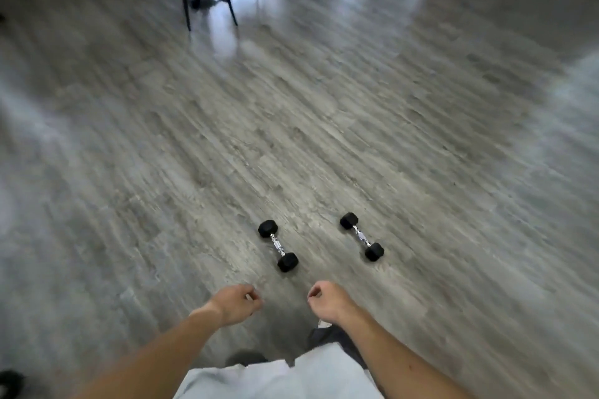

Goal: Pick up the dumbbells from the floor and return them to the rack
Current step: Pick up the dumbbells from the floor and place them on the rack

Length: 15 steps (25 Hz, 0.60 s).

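2 dumbbells point(278, 246) before hands point(236, 304).

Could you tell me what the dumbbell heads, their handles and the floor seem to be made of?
The left dumbbell and right dumbbell have matte black hexagonal heads, probably rubber-coated. Their handles glint bright silver, so likely chromed steel. The floor shows grey wood grain in planks with a soft sheen; probably vinyl or laminate, though blur leaves it open.

Two small dumbbells with black hexagonal rubber heads and chrome handles lay flat on the grey wood-look floor point(324, 107). The left dumbbell point(278, 245) and right dumbbell point(361, 236) sat apart, roughly parallel, angled diagonally.
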{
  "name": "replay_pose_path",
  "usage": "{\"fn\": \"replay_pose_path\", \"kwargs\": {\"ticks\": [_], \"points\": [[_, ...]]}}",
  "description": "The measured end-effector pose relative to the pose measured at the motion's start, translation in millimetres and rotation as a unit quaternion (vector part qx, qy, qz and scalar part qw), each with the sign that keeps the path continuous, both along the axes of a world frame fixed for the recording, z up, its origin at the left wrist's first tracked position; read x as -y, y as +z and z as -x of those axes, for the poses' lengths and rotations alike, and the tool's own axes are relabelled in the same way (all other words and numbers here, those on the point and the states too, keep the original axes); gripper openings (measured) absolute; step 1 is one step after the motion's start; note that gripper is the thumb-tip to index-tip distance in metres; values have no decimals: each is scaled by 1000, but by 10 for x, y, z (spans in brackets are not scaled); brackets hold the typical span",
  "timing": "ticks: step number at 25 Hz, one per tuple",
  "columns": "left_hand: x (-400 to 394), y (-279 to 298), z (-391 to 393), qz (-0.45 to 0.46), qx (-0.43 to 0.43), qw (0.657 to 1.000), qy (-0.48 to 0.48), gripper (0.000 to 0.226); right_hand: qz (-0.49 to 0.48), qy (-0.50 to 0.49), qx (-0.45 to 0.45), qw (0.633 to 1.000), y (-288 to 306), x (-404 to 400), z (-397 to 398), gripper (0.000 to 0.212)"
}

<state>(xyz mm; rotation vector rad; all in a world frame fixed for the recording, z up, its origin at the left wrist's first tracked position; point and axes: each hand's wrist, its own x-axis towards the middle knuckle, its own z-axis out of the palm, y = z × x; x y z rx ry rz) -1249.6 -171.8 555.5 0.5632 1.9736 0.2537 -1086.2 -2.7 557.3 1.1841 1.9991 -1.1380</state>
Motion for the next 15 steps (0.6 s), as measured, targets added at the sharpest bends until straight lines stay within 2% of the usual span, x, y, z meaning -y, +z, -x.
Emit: {"fn": "replay_pose_path", "kwargs": {"ticks": [5,9,13,15], "points": [[-500,51,29,-9,-1,996,90,10,-3,111,25,993,-112,-692,528,25],[-675,-102,97,-23,33,980,197,12,2,202,61,978,-281,-965,993,26],[-794,-337,333,-39,56,964,256,14,49,194,81,976,-520,-1095,1455,18],[-847,-470,482,-46,75,958,274,13,58,178,90,978,-701,-1169,1667,23]]}}
